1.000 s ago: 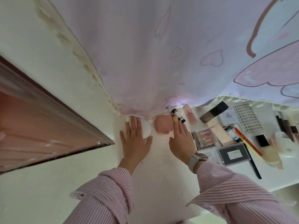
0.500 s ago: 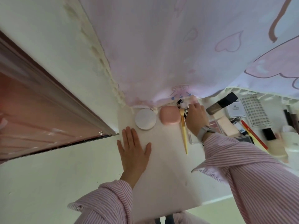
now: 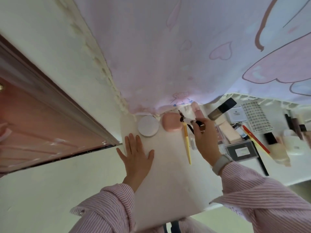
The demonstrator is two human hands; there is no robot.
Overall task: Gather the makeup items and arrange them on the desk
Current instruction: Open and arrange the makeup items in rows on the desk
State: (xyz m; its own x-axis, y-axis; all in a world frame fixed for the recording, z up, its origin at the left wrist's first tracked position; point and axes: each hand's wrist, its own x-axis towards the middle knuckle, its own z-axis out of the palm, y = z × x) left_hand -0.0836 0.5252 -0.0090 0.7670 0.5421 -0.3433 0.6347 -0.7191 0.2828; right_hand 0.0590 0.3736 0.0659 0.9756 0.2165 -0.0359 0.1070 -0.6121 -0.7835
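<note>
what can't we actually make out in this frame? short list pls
Head view only:
- Item in the right hand: small, dark, blurred; fingers cover most of it, type unclear.
- Palette behind that hand: mostly hidden by it.
- Labels on the dark case and white box: too small to read.
- Items at the desk's far right: blurred, cut by the frame edge.
- Desk's back edge: covered by the curtain.

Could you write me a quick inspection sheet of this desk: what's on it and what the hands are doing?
Surface: white desk, near part bare.
Job's things: white round compact, pink case and yellow brush lined up at the back.
Clutter: unsorted makeup pile to the right.
Grippers: left hand flat on desk, open; right hand pinching a small dark brush.
Cables: nothing seen.
Surroundings: pink curtain behind, brown door at left.
</note>
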